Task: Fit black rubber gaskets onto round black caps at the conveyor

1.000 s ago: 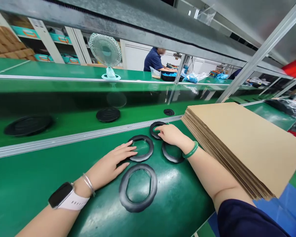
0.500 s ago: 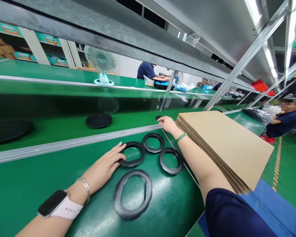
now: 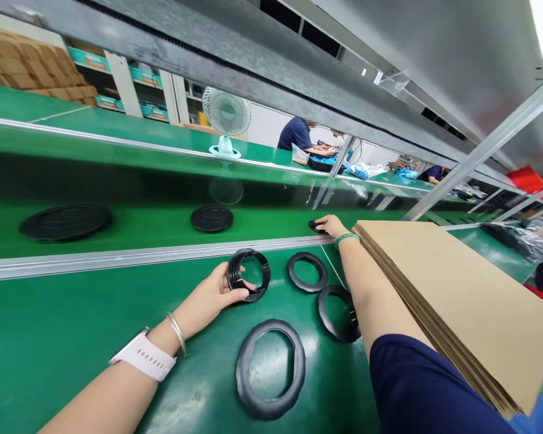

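My left hand (image 3: 215, 296) grips a black ring (image 3: 265, 271), tipped up off the green bench so its inner rim shows. My right hand (image 3: 331, 225) reaches out to the green conveyor belt, its fingers closed on the edge of a small black piece (image 3: 315, 226) that is mostly too dark and covered to make out. Three more black rings lie flat on the bench: a larger front ring (image 3: 245, 374), a middle ring (image 3: 294, 277) and a right ring (image 3: 324, 310), which my right forearm partly covers.
A stack of brown cardboard sheets (image 3: 438, 271) stands beside my right arm. On the belt lie a black disc (image 3: 212, 219) and a wider black disc (image 3: 66, 222). A metal rail (image 3: 117, 260) divides bench from belt. Beyond are a fan (image 3: 227, 114) and a co-worker (image 3: 294, 134).
My left hand has closed on the ring it was touching and tilted it up off the bench. The right hand stays by the small black piece. The view has swung left.
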Demonstrator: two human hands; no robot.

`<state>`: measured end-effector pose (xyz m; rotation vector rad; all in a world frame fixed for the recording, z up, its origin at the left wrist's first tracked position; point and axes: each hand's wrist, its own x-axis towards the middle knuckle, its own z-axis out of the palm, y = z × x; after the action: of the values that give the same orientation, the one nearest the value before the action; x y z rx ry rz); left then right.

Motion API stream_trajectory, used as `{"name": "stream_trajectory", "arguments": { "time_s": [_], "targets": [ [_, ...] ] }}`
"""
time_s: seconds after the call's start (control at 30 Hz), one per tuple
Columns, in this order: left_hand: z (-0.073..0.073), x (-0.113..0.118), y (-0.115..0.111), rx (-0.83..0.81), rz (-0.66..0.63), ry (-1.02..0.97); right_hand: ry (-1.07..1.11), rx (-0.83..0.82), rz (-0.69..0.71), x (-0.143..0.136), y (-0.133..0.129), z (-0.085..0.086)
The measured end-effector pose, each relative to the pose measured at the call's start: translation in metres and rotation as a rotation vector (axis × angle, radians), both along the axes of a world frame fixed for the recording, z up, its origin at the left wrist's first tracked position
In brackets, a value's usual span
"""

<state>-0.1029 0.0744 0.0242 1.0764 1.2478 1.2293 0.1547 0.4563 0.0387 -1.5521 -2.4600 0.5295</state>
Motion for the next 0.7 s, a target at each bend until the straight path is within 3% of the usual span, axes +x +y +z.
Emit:
{"name": "stream_trajectory", "arguments": {
  "time_s": [0.17,0.3,0.4,0.5,0.6,0.7],
  "targets": [
    [0.000,-0.001,0.000,0.047,-0.005,0.068,0.068,0.091,-0.003,-0.009,-0.015,0.007],
    [0.000,-0.002,0.000,0.069,0.011,0.088,0.173,0.191,-0.001,-0.023,-0.048,0.033],
    [-0.002,-0.001,0.000,0.069,0.060,0.125,0.289,0.267,0.045,-0.040,-0.096,0.055],
    [-0.008,0.000,0.001,0.047,0.119,0.172,0.426,0.330,0.156,-0.058,-0.166,0.063],
    [-0.012,0.000,0.001,0.030,0.135,0.194,0.591,0.400,0.397,-0.075,-0.235,0.051],
    [-0.015,-0.002,0.002,0.042,0.149,0.216,0.573,0.484,0.524,-0.088,-0.274,0.028]
  ]
}}
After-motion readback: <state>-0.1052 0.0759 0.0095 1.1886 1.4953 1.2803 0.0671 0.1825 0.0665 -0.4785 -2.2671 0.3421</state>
